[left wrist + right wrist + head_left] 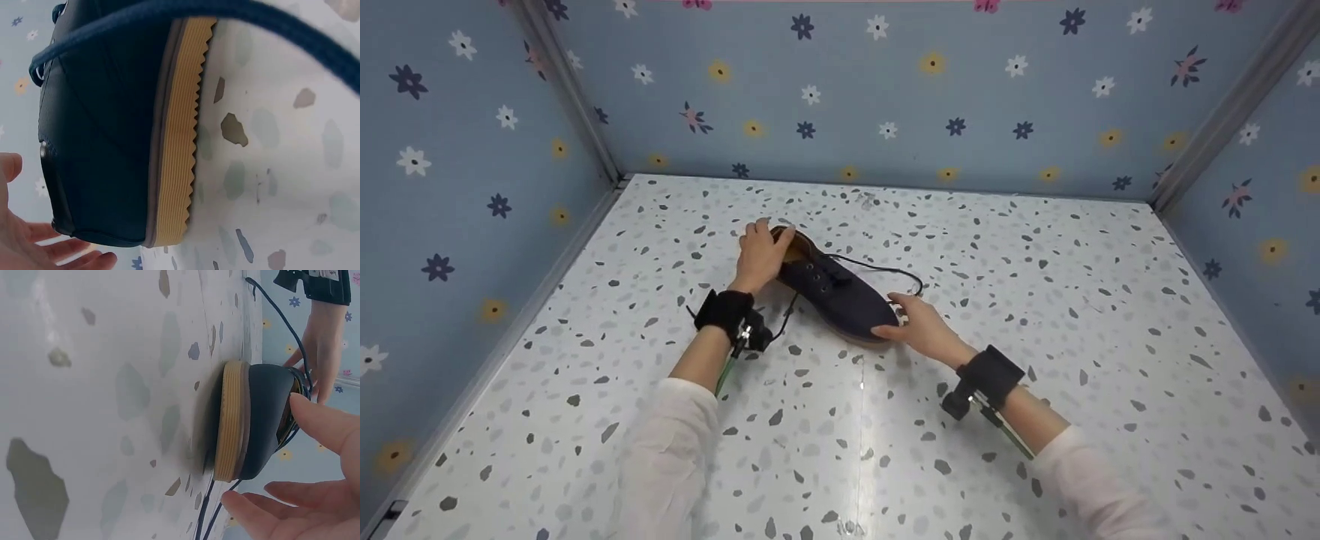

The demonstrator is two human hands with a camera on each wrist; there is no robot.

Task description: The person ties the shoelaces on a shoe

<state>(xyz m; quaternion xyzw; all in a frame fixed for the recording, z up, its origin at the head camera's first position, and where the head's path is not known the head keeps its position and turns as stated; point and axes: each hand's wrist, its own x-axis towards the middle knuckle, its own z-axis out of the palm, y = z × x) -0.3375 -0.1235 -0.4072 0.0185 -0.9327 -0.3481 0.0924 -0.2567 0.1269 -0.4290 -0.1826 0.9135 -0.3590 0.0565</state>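
Observation:
A dark navy lace-up shoe stands on its sole on the speckled surface, toe towards the lower right. My left hand is at the heel. In the left wrist view its fingers spread loosely behind the heel, the thumb apart from the collar. At the toe is my right hand, thumb and fingers held apart around it. The right wrist view shows the thumb and fingers extended beside the toe; contact is unclear. One loose lace curves out on the far side. The tan ridged sole is visible.
The white speckled tabletop extends around the shoe. Blue flower-patterned panels enclose the back and both sides. Black wrist straps with small cameras sit on both wrists. Another loose lace end lies near my left wrist.

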